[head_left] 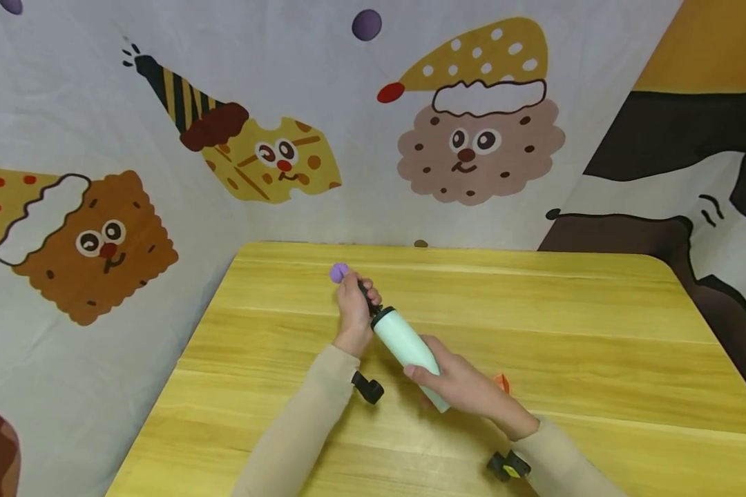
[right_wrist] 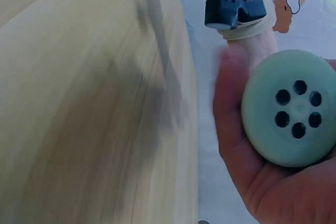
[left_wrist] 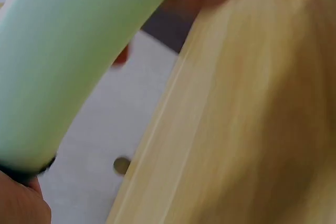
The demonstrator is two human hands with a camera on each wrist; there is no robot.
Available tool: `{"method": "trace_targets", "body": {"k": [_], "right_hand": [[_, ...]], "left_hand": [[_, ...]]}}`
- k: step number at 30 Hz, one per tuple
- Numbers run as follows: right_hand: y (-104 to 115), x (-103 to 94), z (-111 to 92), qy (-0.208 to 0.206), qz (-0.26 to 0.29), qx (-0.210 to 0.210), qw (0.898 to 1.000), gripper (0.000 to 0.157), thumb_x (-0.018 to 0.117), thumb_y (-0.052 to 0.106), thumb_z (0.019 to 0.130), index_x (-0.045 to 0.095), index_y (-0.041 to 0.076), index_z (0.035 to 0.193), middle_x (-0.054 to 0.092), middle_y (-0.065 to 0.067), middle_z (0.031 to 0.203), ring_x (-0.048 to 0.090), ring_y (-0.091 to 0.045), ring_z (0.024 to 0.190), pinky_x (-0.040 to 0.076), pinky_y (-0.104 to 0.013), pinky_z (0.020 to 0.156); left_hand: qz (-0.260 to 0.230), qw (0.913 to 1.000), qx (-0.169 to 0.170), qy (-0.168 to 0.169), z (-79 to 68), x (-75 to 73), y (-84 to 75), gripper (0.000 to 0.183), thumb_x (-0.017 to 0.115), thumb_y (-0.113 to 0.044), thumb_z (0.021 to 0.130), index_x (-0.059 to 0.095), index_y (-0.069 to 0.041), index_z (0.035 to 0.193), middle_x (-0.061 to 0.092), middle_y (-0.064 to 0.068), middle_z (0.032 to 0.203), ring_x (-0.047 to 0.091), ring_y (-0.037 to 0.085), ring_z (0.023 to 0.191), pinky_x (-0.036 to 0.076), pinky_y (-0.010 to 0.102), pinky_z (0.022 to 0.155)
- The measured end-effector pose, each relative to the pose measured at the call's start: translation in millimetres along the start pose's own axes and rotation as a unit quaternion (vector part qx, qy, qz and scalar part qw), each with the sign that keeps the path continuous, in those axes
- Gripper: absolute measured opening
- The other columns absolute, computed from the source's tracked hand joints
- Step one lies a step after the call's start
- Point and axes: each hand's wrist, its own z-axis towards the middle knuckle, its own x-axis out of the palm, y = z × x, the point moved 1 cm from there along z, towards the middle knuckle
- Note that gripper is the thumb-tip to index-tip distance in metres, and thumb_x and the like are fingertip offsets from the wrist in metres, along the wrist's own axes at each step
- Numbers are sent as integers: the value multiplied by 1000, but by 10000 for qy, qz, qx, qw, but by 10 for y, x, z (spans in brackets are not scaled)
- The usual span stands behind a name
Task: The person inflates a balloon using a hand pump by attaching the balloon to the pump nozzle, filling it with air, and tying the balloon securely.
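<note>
A mint-green balloon pump (head_left: 407, 342) is held slantwise above the table by both hands. My left hand (head_left: 353, 307) grips its black end, and a small purple balloon (head_left: 338, 272) pokes out beyond the thumb. Around the pump's green barrel, near the lower end, curls my right hand (head_left: 460, 379). In the right wrist view the round end of the pump (right_wrist: 299, 109) faces the camera, with a ring of several dark holes. The barrel (left_wrist: 73, 51) fills much of the left wrist view. How the balloon meets the pump is hidden by the left fingers.
On the wooden table (head_left: 597, 331), an orange item (head_left: 502, 383) lies partly hidden behind the right wrist. A cloth backdrop with cartoon biscuits (head_left: 360, 221) hangs beyond the table's far edge. Each wrist wears a small black camera (head_left: 368, 388).
</note>
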Motion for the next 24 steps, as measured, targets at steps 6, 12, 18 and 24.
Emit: {"method": "trace_targets", "body": {"k": [6,12,18,24], "right_hand": [[23,18,-147,-82,-584,36,9983,71,60,45,105,34,1,154,66,-14,96,65,-21,67,55,-33,50],[42,-1,-432,-130,-1037,42,9945,68,61,45,104,38,6,154,66,-8,95,61,-14,65,52,-31,52],[43,23,-455,-203,-1353,-148,9905,67,61,46,104,40,4,152,65,-5,100,59,-12,72,52,-29,56],[76,48,-219,-184,-1218,-223,9921,70,58,49,105,38,-1,150,64,-5,94,62,-12,68,54,-31,53]], "left_hand": [[-121,9996,128,-204,197,-115,-98,26,30,-19,114,42,-11,93,43,-4,69,39,4,51,35,16,45],[-548,9962,335,-593,371,-218,-265,24,33,-16,112,42,-13,90,42,-5,68,39,2,50,32,13,43],[-466,9973,180,-532,242,-205,-191,23,33,-14,111,42,-13,90,43,-4,68,39,3,50,32,14,43],[-130,9995,162,-219,-13,-90,-53,26,31,-14,110,42,-13,87,44,-4,69,40,4,51,34,16,45]]}}
